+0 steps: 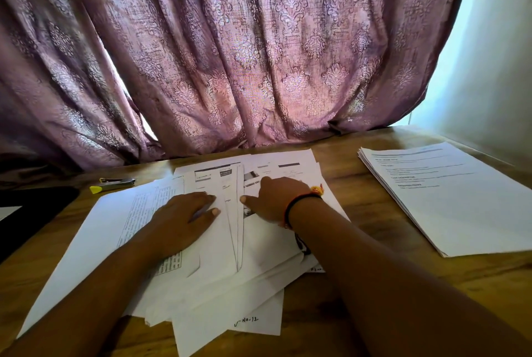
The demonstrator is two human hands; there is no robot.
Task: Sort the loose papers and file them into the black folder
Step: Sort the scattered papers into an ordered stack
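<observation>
White loose papers [218, 284] are sprawling over the lower centre of the frame. I am seeing the person's left hand [184, 218] and right hand [270, 201] pressing flat on them, fingers straight, gripping nothing. At the left edge the black folder [40, 212] is lying partly cut off. The forearms are hiding much of the print, and the rest is blurring.

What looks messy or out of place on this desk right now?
The loose papers under the left hand and right hand lie skewed, overlapping at different angles with corners jutting toward the near edge, unlike the tidy stack at right. Nothing looks torn or spilled.
</observation>
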